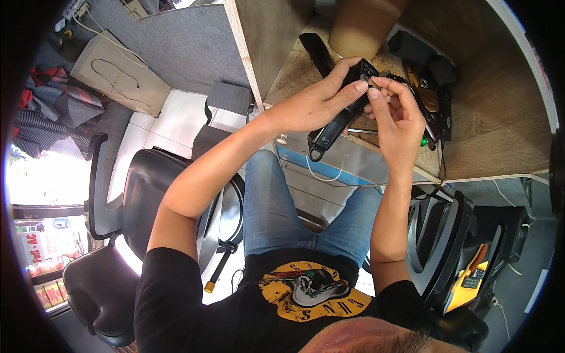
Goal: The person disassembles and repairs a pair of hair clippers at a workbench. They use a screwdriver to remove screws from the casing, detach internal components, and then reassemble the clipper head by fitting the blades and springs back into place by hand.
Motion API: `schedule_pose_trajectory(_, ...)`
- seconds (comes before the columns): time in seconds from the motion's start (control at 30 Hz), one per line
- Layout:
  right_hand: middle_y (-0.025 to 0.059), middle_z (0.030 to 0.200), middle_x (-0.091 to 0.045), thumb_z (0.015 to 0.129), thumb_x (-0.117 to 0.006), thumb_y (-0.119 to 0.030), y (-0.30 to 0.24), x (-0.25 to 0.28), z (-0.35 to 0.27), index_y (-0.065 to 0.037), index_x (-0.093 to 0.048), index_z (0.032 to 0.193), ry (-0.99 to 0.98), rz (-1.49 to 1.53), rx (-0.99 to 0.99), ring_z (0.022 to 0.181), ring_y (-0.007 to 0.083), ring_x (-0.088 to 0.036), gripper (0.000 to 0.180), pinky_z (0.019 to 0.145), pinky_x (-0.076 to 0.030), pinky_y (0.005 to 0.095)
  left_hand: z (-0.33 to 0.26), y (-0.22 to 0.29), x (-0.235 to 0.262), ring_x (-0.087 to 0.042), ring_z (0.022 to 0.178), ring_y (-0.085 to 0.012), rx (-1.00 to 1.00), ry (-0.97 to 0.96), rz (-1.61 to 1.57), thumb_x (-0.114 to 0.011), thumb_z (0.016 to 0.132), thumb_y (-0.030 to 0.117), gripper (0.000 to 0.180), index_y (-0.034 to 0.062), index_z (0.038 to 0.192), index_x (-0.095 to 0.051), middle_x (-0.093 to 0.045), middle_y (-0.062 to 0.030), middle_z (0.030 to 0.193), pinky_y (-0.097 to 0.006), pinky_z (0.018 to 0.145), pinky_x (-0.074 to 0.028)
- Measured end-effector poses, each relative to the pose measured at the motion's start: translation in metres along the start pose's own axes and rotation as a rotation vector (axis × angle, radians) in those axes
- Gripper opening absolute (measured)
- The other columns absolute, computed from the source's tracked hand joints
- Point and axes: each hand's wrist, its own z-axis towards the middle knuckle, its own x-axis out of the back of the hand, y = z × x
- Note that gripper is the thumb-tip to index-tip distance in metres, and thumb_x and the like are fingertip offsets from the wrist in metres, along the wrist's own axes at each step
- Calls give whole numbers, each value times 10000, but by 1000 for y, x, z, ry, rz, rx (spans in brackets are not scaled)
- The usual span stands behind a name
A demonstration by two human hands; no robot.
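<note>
A black hair clipper (pixel 329 135) is held at a slant over the front of the wooden shelf, its looped end toward me and its head end away. My left hand (pixel 322 99) is wrapped around its body from the left, the thumb reaching up to the head end. At that end my right hand (pixel 398 112) has its thumb and fingertips pinched together against the clipper. Whatever small part may lie between those fingertips is hidden. Behind my left hand a long black object (pixel 316 52) rests on the shelf.
Wooden side panels (pixel 488 117) enclose the shelf, where a brown cylinder (pixel 362 26) and a black box (pixel 407 46) stand. Black devices with cords (pixel 428 88) lie to the right. A white cable (pixel 325 178) hangs below. Black chairs (pixel 154 194) flank my legs.
</note>
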Motion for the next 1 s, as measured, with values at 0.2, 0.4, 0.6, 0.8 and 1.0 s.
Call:
schedule_pose_trajectory(0.2,14,947,-702,1026,-762,-31,-1,-1,0,34,-732,1186,5,35,-31,797,55,-662,176,715,-562,216,0,-3,0,-715,749,-127,-19,2,23,-440,1191,432,669,25,1669,-210,-652,-135,1161,-255,635,-598)
schedule_pose_trajectory(0.4,17,958,-701,1034,-749,-35,4,0,-1,20,-724,1215,-25,53,-9,806,78,-671,190,706,-547,226,-1,-1,1,-719,749,-128,11,0,-8,-444,1188,442,674,30,1668,-212,-646,-138,1166,-262,624,-604)
schedule_pose_trajectory(0.6,14,937,-698,1009,-774,-2,3,-1,0,41,-726,1179,-2,92,-14,799,52,-663,182,720,-548,210,-1,1,1,-723,746,-130,1,5,11,-447,1184,452,684,29,1668,-210,-641,-141,1185,-265,614,-608)
schedule_pose_trajectory(0.8,-9,912,-651,990,-791,9,5,-1,1,28,-739,1169,7,27,57,793,49,-638,188,730,-524,206,1,-4,0,-721,739,-130,-14,8,-11,-451,1185,440,685,15,1663,-206,-635,-141,1218,-262,615,-612)
schedule_pose_trajectory(1.0,-5,935,-638,983,-791,23,2,0,0,30,-744,1170,-13,35,2,807,52,-630,193,732,-520,213,0,-2,0,-713,761,-118,-27,13,-6,-447,1188,428,676,7,1660,-210,-633,-133,1227,-256,631,-616)
